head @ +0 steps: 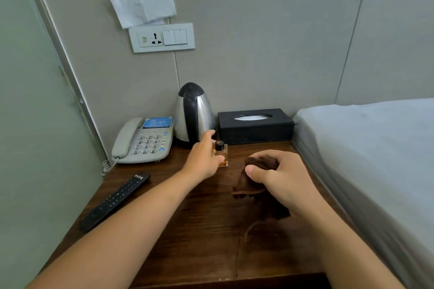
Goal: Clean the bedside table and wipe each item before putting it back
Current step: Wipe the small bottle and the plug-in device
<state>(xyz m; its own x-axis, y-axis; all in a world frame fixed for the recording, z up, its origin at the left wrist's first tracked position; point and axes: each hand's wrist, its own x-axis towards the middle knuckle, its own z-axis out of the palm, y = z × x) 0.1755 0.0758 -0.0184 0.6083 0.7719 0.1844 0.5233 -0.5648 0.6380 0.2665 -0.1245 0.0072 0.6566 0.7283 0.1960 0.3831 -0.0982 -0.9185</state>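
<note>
On the dark wooden bedside table [187, 230] stands a small square perfume bottle [220, 153] with amber liquid and a black cap. My left hand [202, 159] reaches to it, thumb and fingers around its sides. My right hand [279, 178] grips a bunched brown cloth [249, 185] just above the tabletop, right of the bottle. A grey telephone [145, 141] sits at the back left, a steel kettle [193, 115] behind the bottle, a black tissue box [254, 125] at the back right, and a black remote control [115, 200] lies near the left edge.
A wall socket and switch plate [162, 37] hangs above the table, with a tissue [143, 2] tucked over it below a blue sign. A bed [375, 148] with a grey sheet borders the table on the right. A wall closes the left side.
</note>
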